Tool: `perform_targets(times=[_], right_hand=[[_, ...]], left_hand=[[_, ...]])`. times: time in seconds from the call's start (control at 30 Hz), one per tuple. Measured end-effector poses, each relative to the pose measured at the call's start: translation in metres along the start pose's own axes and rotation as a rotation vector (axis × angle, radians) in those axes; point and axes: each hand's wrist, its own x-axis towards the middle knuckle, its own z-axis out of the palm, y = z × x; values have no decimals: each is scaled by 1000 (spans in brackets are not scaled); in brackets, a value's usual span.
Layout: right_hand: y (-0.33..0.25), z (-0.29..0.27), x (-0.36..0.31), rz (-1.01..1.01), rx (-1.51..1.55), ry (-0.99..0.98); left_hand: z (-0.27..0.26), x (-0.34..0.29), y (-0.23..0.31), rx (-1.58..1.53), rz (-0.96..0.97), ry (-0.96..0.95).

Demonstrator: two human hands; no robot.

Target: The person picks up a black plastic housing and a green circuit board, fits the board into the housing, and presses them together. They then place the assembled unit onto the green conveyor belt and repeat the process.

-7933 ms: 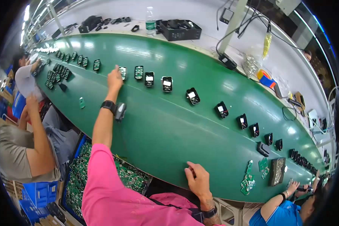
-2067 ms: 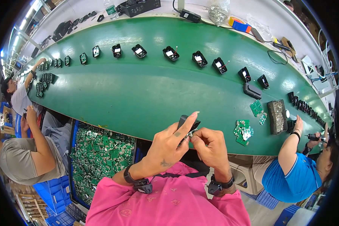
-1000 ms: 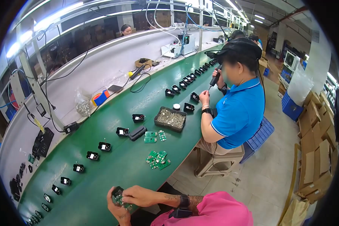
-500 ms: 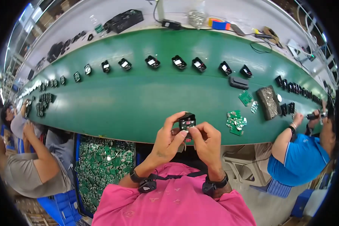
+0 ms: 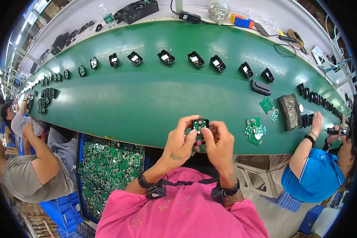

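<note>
Between my two hands, over the near edge of the green table, is a small black plastic housing (image 5: 200,120) with a green circuit board (image 5: 201,125) in its open face. My left hand (image 5: 177,142) grips the housing's left side, the thumb on the board's lower left. My right hand (image 5: 219,144) closes around the right side, its thumb pressing on the board. A small red part (image 5: 199,142) shows under the board between the thumbs. Whether the board sits fully down inside the housing I cannot tell.
A row of open black housings (image 5: 166,57) crosses the green table (image 5: 146,99). At right lie loose circuit boards (image 5: 254,131), a black case (image 5: 260,87) and a grey-brown block (image 5: 289,112). A bin of boards (image 5: 111,174) stands at lower left. Co-workers sit on both sides.
The board now lies flatter in the housing and faces up, both thumbs still on it. The view has shifted slightly. The right co-worker's hand has moved up to the black parts.
</note>
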Motion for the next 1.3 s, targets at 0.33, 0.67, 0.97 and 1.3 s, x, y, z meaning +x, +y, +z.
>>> perform_targets(times=[0.33, 0.67, 0.97, 1.3], right_hand=[[-4, 20, 7, -109, 11, -86], [9, 73, 33, -61, 195, -208], [27, 119, 51, -144, -77, -323], [20, 104, 41, -276, -121, -381]], left_hand=[[9, 0, 7, 92, 0, 113], [-33, 11, -24, 211, 93, 249], [-262, 120, -63, 468, 86, 780], [-430, 225, -120, 1158, -161, 968]])
